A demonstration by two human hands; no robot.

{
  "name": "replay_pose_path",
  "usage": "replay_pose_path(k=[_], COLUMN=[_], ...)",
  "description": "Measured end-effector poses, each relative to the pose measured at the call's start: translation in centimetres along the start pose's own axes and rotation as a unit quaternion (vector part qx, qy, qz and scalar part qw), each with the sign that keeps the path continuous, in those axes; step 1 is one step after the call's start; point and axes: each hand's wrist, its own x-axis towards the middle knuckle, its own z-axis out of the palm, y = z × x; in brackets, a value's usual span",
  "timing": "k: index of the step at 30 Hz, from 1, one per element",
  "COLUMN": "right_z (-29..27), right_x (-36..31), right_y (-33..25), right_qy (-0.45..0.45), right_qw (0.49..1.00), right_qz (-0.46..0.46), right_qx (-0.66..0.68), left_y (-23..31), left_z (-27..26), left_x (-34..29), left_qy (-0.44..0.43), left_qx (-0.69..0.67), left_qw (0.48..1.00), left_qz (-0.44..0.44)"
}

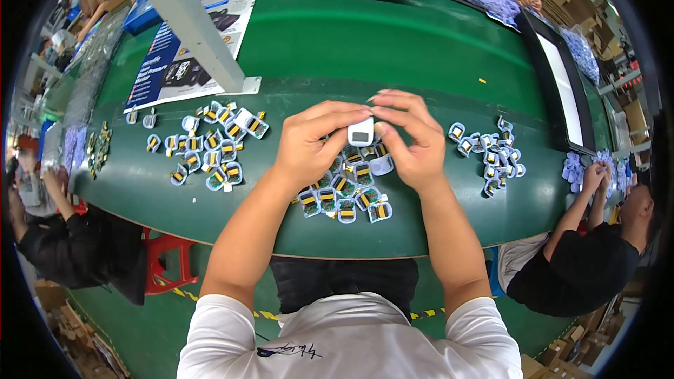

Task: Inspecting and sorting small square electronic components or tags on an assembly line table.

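A small white device with a grey screen, shaped like a fingertip pulse oximeter (361, 133), is held upright between my two hands above the table's near middle. My left hand (312, 140) closes on its left side, fingers bent over toward the top. From the other side my right hand (415, 137) grips it, thumb against the edge and fingers arched above. Beneath and just in front of my wrists lies a pile of open pale housings (345, 200) with green circuit boards and yellow-and-black parts inside. My hands partly cover this pile.
More open housings lie in a left group (210, 147) and a right group (493, 158) on the green table (365, 49). A grey metal post (189, 28) rises at the left beside a printed sheet (158, 74). A black-framed panel (562, 84) stands right. Co-workers sit at both sides.
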Motion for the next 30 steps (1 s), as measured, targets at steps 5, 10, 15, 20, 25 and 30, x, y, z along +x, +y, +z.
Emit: replay_pose_path(k=[5,10,15,20,25,30], right_z=[0.71,0.61,0.69,0.78,0.84,0.75], right_x=[0.15,0.05,-0.03,-0.24,-0.27,-0.29], right_y=[-0.30,-0.24,-0.24,-0.10,-0.08,0.01], right_qy=[0.005,0.006,0.001,0.002,-0.001,-0.004], right_qw=[1.000,1.000,1.000,0.999,0.999,1.000], right_qz=[0.008,0.008,0.013,0.027,0.035,0.026], right_qx=[0.028,0.015,0.024,0.024,0.013,0.011], left_y=[0.34,0.21,0.10,0.20,0.25,0.14], left_z=[-0.26,-0.08,-0.26,-0.20,-0.19,-0.22], left_x=[-0.23,-0.06,-0.10,-0.07,-0.04,0.00], left_qy=[0.013,0.016,0.014,0.014,0.011,0.008], left_qx=[0.014,0.004,0.012,0.003,0.013,0.011], left_qw=[1.000,1.000,1.000,1.000,1.000,1.000], left_qz=[-0.004,0.009,0.013,0.007,-0.002,0.005])
